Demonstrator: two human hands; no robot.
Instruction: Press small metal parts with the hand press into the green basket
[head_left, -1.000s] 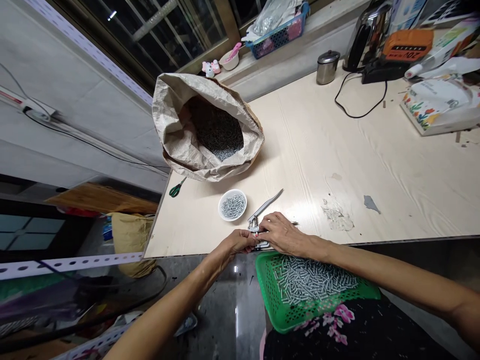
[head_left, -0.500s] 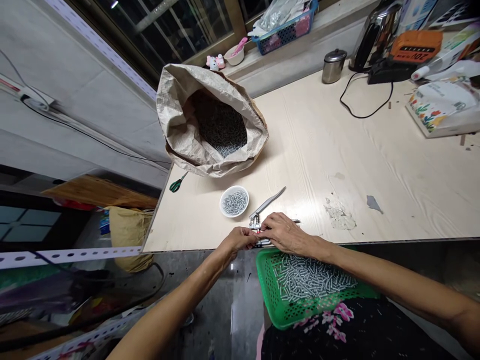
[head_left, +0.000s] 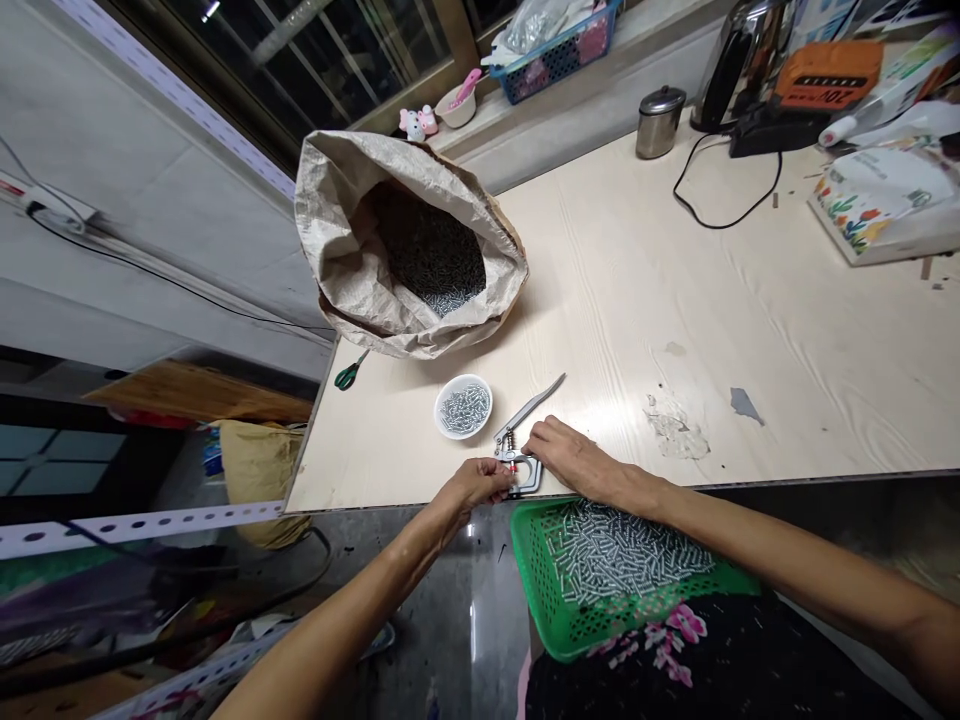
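A pale wood-grain table (head_left: 607, 270) stands by a dark window (head_left: 300, 100) with bars (head_left: 296, 30) showing in it. The grey-white wall (head_left: 247, 260) on the left carries a black cable (head_left: 172, 288). A white punched rail (head_left: 187, 97) slopes beside the window. The floor (head_left: 420, 620) is dark grey and shiny, streaked with white light (head_left: 473, 640) below the table's edge.

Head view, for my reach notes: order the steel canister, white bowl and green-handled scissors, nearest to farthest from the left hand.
1. White bowl, just beyond the left hand.
2. Green-handled scissors, farther left.
3. Steel canister, far back right.
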